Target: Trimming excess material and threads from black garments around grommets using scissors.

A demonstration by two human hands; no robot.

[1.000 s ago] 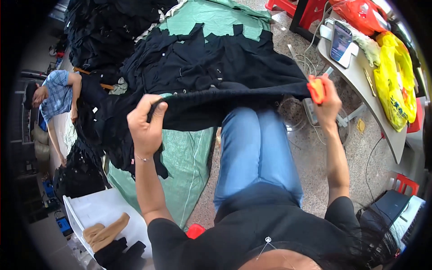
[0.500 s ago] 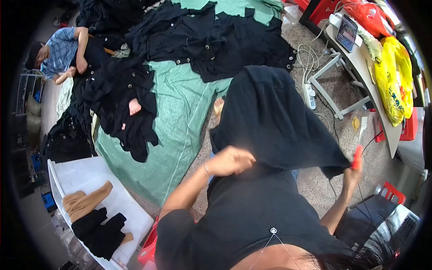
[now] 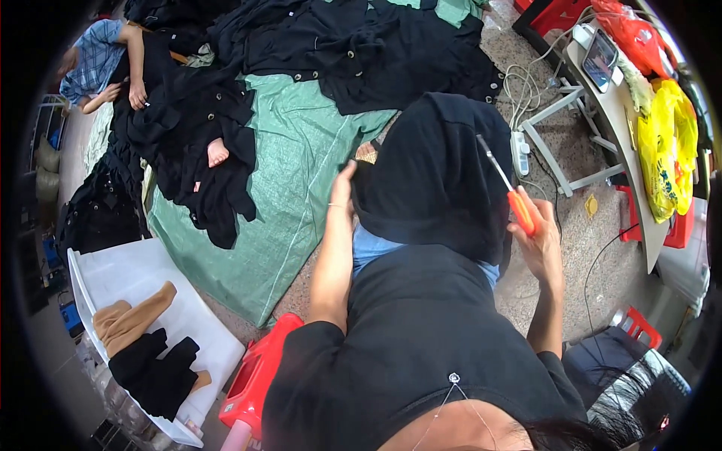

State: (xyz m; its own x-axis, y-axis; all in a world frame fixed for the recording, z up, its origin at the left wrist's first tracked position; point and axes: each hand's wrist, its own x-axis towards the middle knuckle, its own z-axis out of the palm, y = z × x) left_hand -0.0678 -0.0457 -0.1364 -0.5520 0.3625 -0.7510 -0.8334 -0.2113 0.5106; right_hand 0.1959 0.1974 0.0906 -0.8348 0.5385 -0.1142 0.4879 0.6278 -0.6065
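Observation:
A black garment (image 3: 444, 173) is draped over my lap and knees, its lower edge lying across blue jeans (image 3: 372, 249). My left hand (image 3: 342, 184) is at its left side, with the edge of the cloth held in the fingers, which are partly hidden by it. In my right hand (image 3: 538, 244) is a screwdriver-like tool (image 3: 524, 213) with an orange-red handle and a thin metal shaft. Its tip points up and left over the right part of the garment. The tool's exact kind cannot be made out.
Black garments (image 3: 361, 60) with metal rings are heaped on a green sheet (image 3: 286, 180). A co-worker (image 3: 94, 64) sits far left, hands on black cloth. Left stand a white bin (image 3: 218, 338) and red stool (image 3: 259, 368); right, a table (image 3: 639, 173) with phone and bags, cables (image 3: 519, 98) below.
The garment has been drawn in from the right and lies more compactly over my lap. My left hand has moved up to its left edge; my right hand has come inward, the tool's shaft now visible.

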